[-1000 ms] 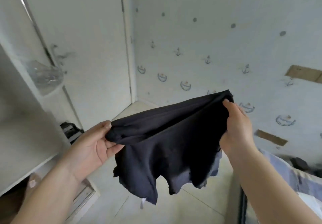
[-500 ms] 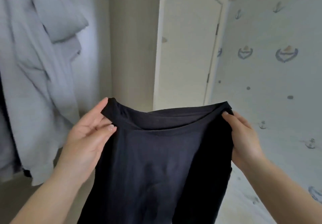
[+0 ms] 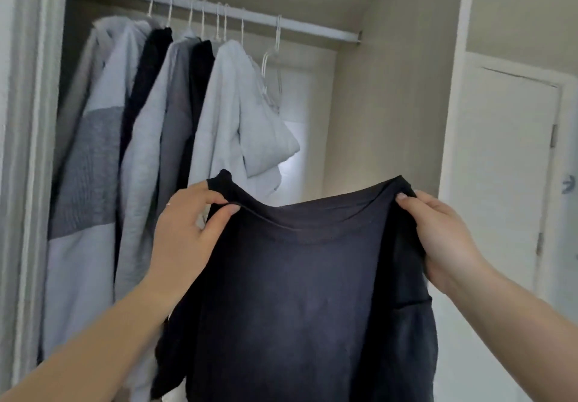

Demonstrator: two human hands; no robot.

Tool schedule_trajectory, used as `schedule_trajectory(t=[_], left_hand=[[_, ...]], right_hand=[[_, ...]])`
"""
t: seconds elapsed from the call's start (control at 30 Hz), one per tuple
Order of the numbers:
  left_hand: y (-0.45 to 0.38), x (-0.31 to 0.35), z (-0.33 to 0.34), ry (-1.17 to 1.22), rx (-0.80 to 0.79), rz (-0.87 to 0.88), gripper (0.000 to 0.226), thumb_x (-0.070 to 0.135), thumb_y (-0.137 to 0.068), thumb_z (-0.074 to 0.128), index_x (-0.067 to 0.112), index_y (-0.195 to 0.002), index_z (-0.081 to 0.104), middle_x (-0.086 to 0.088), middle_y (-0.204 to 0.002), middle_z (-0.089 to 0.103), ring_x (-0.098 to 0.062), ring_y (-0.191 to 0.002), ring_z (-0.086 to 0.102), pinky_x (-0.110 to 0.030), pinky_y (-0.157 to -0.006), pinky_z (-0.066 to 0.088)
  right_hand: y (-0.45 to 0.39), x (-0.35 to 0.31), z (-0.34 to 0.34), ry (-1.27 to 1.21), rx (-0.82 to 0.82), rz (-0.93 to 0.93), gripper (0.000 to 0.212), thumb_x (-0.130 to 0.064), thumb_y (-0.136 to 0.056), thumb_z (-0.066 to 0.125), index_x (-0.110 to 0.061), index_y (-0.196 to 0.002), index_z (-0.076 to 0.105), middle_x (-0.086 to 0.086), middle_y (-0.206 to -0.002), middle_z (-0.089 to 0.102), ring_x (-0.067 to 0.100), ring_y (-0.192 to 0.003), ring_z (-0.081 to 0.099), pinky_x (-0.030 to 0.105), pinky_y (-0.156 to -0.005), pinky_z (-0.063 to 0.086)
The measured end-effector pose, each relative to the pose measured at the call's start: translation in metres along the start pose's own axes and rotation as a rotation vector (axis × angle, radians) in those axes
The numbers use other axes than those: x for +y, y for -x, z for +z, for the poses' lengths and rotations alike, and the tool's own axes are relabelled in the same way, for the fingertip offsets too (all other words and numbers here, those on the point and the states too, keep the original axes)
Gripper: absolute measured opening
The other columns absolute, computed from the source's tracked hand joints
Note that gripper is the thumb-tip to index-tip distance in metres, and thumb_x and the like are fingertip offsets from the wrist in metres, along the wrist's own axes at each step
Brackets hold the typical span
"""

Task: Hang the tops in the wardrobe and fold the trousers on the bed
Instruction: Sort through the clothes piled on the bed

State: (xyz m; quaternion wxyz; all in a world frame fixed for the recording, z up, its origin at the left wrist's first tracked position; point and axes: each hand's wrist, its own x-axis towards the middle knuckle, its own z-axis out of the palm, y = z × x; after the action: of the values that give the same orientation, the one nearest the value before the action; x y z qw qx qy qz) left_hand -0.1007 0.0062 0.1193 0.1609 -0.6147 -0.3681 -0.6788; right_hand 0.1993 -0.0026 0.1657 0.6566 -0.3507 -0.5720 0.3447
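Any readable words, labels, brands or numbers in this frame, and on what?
None. The dark top, pinched at its neckline by the left hand and right hand, shows no print or tag. The hanging clothes and empty hanger carry no legible text.

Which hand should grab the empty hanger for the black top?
Probably the left hand. The empty hanger hangs up on its side, while the right hand can keep gripping the black top.
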Motion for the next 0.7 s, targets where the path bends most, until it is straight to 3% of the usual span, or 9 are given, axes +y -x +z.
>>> schedule_trajectory(t=[0.1, 0.23, 0.33, 0.43, 0.47, 0.5, 0.57, 0.63, 0.7], left_hand=[[-0.027, -0.019, 0.005, 0.011, 0.053, -0.006, 0.005, 0.051, -0.081, 0.058, 0.055, -0.083, 0.054, 0.041, -0.103, 0.053, 0.015, -0.104, 0.048, -0.003, -0.09, 0.032], [-0.071, -0.032, 0.024, 0.254, 0.166, -0.216, 0.013, 0.032, -0.091, 0.06, 0.038, -0.079, 0.061, 0.016, -0.074, 0.061, 0.002, -0.069, 0.054, -0.009, -0.064, 0.043], [-0.103, -0.037, 0.037, 0.413, 0.248, -0.292, 0.014, 0.03, -0.092, 0.058, 0.03, -0.079, 0.062, 0.013, -0.069, 0.06, -0.002, -0.068, 0.054, -0.018, -0.063, 0.046], [-0.127, -0.037, 0.045, 0.473, 0.243, -0.267, 0.019, 0.029, -0.092, 0.059, 0.032, -0.074, 0.064, 0.007, -0.07, 0.06, -0.01, -0.071, 0.053, -0.024, -0.064, 0.046], [-0.135, -0.041, 0.047, 0.47, 0.244, -0.246, 0.019, 0.029, -0.092, 0.059, 0.032, -0.074, 0.064, 0.006, -0.07, 0.06, -0.011, -0.071, 0.053, -0.023, -0.064, 0.047], [-0.139, -0.043, 0.049, 0.469, 0.236, -0.231, 0.017, 0.029, -0.092, 0.06, 0.03, -0.075, 0.064, 0.006, -0.071, 0.06, -0.012, -0.072, 0.053, -0.024, -0.065, 0.047], [-0.151, -0.051, 0.051, 0.465, 0.239, -0.202, 0.015, 0.028, -0.091, 0.06, 0.028, -0.076, 0.063, 0.003, -0.074, 0.06, -0.013, -0.074, 0.053, -0.028, -0.07, 0.046], [-0.162, -0.058, 0.051, 0.441, 0.228, -0.189, 0.015, 0.027, -0.091, 0.06, 0.027, -0.077, 0.063, 0.005, -0.073, 0.061, -0.011, -0.073, 0.053, -0.029, -0.072, 0.046], [-0.172, -0.066, 0.049, 0.433, 0.204, -0.176, 0.013, 0.026, -0.091, 0.059, 0.025, -0.078, 0.062, 0.01, -0.07, 0.062, -0.005, -0.07, 0.054, -0.027, -0.072, 0.046]], right_hand=[[-0.049, 0.0, 0.026, 0.048, -0.084, -0.037, 0.025, -0.021, -0.094, 0.051, -0.015, -0.083, 0.073, 0.005, -0.089, 0.074, 0.019, -0.082, 0.067, 0.033, -0.077, 0.05], [-0.117, -0.006, 0.073, 0.037, -0.127, -0.052, 0.027, -0.02, -0.089, 0.05, -0.022, -0.064, 0.06, 0.001, -0.068, 0.059, 0.014, -0.063, 0.055, 0.026, -0.063, 0.043], [-0.163, -0.01, 0.112, 0.112, -0.188, -0.134, 0.021, -0.016, -0.087, 0.047, -0.019, -0.072, 0.062, -0.003, -0.076, 0.062, 0.016, -0.071, 0.056, 0.026, -0.067, 0.044], [-0.198, -0.024, 0.148, 0.16, -0.187, -0.222, 0.023, -0.016, -0.089, 0.046, -0.014, -0.095, 0.068, 0.006, -0.093, 0.065, 0.026, -0.104, 0.06, 0.04, -0.091, 0.05], [-0.212, -0.031, 0.162, 0.17, -0.193, -0.265, 0.026, -0.015, -0.089, 0.046, -0.004, -0.102, 0.066, 0.012, -0.088, 0.062, 0.037, -0.084, 0.052, 0.044, -0.094, 0.048], [-0.222, -0.039, 0.172, 0.173, -0.194, -0.308, 0.027, -0.015, -0.088, 0.047, 0.002, -0.1, 0.063, 0.011, -0.079, 0.055, 0.019, -0.073, 0.036, 0.041, -0.088, 0.05], [-0.242, -0.055, 0.198, 0.212, -0.212, -0.386, 0.022, -0.017, -0.088, 0.048, -0.008, -0.069, 0.055, 0.001, -0.064, 0.039, 0.018, -0.064, 0.036, 0.029, -0.06, 0.037], [-0.259, -0.068, 0.221, 0.263, -0.214, -0.432, 0.036, -0.022, -0.09, 0.051, -0.02, -0.058, 0.035, -0.002, -0.056, 0.03, 0.017, -0.055, 0.028, 0.03, -0.054, 0.022], [-0.274, -0.076, 0.241, 0.307, -0.211, -0.433, 0.039, -0.033, -0.094, 0.052, -0.018, -0.059, 0.042, -0.001, -0.059, 0.038, 0.018, -0.058, 0.037, 0.031, -0.055, 0.027]])
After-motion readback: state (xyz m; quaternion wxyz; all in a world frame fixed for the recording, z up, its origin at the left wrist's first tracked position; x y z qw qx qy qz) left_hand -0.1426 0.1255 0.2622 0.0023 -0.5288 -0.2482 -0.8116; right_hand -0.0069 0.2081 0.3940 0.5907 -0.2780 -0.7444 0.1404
